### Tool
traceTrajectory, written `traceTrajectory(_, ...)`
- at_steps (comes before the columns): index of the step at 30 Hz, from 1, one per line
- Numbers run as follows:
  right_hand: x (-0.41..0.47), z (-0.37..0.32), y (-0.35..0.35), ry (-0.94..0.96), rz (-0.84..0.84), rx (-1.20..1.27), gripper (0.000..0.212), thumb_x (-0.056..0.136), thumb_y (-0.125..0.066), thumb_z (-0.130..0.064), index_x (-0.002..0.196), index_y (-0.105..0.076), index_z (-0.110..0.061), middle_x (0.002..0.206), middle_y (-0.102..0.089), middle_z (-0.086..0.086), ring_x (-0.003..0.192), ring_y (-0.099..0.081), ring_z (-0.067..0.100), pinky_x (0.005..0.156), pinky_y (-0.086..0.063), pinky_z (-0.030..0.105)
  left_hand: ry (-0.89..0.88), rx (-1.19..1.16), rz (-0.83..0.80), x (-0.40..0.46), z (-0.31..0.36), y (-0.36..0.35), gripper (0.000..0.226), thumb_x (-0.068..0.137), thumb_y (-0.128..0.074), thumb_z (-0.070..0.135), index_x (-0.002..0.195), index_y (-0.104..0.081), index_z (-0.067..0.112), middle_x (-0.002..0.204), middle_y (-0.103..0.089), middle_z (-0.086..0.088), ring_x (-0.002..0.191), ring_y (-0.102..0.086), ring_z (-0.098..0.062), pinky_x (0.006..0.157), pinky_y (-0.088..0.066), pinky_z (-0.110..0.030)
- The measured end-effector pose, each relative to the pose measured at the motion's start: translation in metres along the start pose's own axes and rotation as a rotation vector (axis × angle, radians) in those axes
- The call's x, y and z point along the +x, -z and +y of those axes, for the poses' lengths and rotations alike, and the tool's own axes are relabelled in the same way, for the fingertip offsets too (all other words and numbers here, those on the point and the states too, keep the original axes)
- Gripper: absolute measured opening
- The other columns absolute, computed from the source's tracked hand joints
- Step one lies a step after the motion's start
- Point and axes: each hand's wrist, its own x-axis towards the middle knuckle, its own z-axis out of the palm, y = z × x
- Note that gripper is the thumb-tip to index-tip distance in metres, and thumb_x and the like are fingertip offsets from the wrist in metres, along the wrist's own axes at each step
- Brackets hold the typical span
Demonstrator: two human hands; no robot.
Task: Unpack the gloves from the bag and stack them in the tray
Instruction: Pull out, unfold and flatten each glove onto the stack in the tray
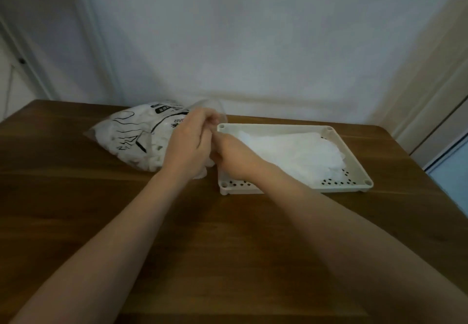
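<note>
Thin clear plastic gloves [291, 151], likely light, limp and clingy, lie stacked in the tray [359, 169]; more fill the bag [126, 133]. Left hand [187, 144] pinches the bag mouth; right hand [235, 156] curls at the opening, its hold hidden. Best pinched singly at the cuff.

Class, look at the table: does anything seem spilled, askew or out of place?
Nothing stands out. The gloves lie piled inside the tray, the bag rests beside it on the table, and nothing has spilled.

Bag [131, 136] and tray [354, 161] crowd the table's [76, 209] far half — near half open.
</note>
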Motion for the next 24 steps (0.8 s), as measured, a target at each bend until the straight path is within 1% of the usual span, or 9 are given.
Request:
traceTrajectory(3, 0.020, -0.010, -0.026, 0.010, -0.050, -0.108, 0.042, 0.094, -0.052, -0.017, 0.134, -0.038, -0.013, 0.136, -0.048, 0.011, 0.121, -0.045, 0.031, 0.097, -0.040, 0.043, 0.077, -0.076, 0.038, -0.004, -0.010, 0.013, 0.030, 0.085, -0.035, 0.006, 0.103, -0.059, 0.009, 0.095, -0.057, 0.004, 0.083, -0.049, 0.003, 0.076, -0.038, -0.006)
traceTrajectory(5, 0.028, -0.012, -0.033, -0.042, -0.116, -0.301, 0.040, 0.095, -0.048, -0.022, 0.134, -0.039, -0.019, 0.139, -0.045, 0.008, 0.129, -0.035, 0.031, 0.099, -0.034, 0.042, 0.148, -0.138, 0.050, -0.007, -0.015, 0.018, 0.029, 0.086, -0.034, 0.010, 0.101, -0.058, 0.014, 0.093, -0.058, 0.003, 0.083, -0.051, 0.005, 0.075, -0.040, -0.008)
traceTrajectory(8, 0.030, -0.014, -0.032, -0.009, 0.058, -0.332, 0.029, 0.093, -0.049, -0.016, 0.119, -0.059, -0.017, 0.121, -0.057, 0.007, 0.113, -0.049, 0.026, 0.082, -0.038, 0.033, 0.201, -0.189, 0.065, -0.012, -0.021, 0.025, 0.026, 0.090, -0.033, 0.015, 0.099, -0.058, 0.016, 0.091, -0.059, 0.002, 0.086, -0.053, -0.004, 0.075, -0.043, -0.018)
traceTrajectory(10, 0.027, -0.014, -0.022, -0.006, 0.198, -0.160, 0.020, 0.090, -0.052, -0.019, 0.100, -0.068, -0.012, 0.099, -0.063, 0.006, 0.094, -0.055, 0.023, 0.072, -0.038, 0.030, 0.244, -0.220, 0.028, -0.013, -0.021, 0.029, 0.022, 0.097, -0.035, 0.014, 0.102, -0.057, 0.017, 0.092, -0.057, 0.006, 0.088, -0.053, -0.002, 0.075, -0.042, -0.017)
traceTrajectory(13, 0.016, -0.014, 0.005, -0.128, 0.205, 0.238, 0.018, 0.089, -0.059, -0.025, 0.075, -0.062, -0.015, 0.073, -0.057, 0.002, 0.066, -0.051, 0.014, 0.062, -0.041, 0.029, 0.267, -0.158, -0.127, -0.013, -0.022, 0.027, 0.014, 0.097, -0.044, 0.027, 0.108, -0.052, 0.022, 0.096, -0.053, 0.016, 0.088, -0.048, 0.007, 0.073, -0.038, -0.011)
traceTrajectory(16, 0.002, -0.016, 0.025, -0.269, 0.181, 0.618, 0.009, 0.087, -0.062, -0.017, 0.079, -0.058, -0.017, 0.075, -0.058, -0.002, 0.064, -0.053, 0.010, 0.058, -0.044, 0.022, 0.268, -0.149, -0.190, -0.011, -0.020, 0.024, 0.018, 0.088, -0.060, 0.029, 0.105, -0.054, 0.026, 0.095, -0.055, 0.019, 0.086, -0.051, 0.007, 0.071, -0.041, -0.007)
traceTrajectory(19, -0.006, -0.007, 0.039, -0.283, 0.126, 0.784, 0.010, 0.085, -0.064, -0.009, 0.088, -0.059, -0.017, 0.084, -0.063, 0.002, 0.074, -0.062, 0.013, 0.065, -0.053, 0.026, 0.333, -0.247, -0.213, -0.006, -0.012, 0.023, 0.009, 0.089, -0.059, 0.023, 0.098, -0.061, 0.024, 0.091, -0.064, 0.008, 0.082, -0.059, -0.007, 0.069, -0.047, -0.021)
traceTrajectory(22, -0.017, 0.009, 0.055, -0.287, -0.038, 0.789, 0.021, 0.084, -0.065, -0.008, 0.102, -0.060, -0.017, 0.090, -0.065, -0.001, 0.075, -0.063, 0.009, 0.061, -0.049, 0.021, 0.414, -0.413, -0.264, -0.002, -0.002, 0.025, 0.010, 0.091, -0.057, 0.020, 0.085, -0.066, 0.021, 0.077, -0.067, 0.001, 0.066, -0.061, -0.009, 0.059, -0.049, -0.022)
traceTrajectory(24, -0.026, 0.020, 0.065, -0.316, -0.121, 0.698, 0.024, 0.084, -0.066, -0.012, 0.106, -0.061, -0.020, 0.092, -0.066, -0.003, 0.077, -0.061, 0.010, 0.064, -0.046, 0.019, 0.502, -0.458, -0.390, -0.001, 0.000, 0.030, 0.016, 0.092, -0.055, 0.022, 0.084, -0.069, 0.019, 0.072, -0.068, -0.004, 0.062, -0.060, -0.016, 0.056, -0.048, -0.025)
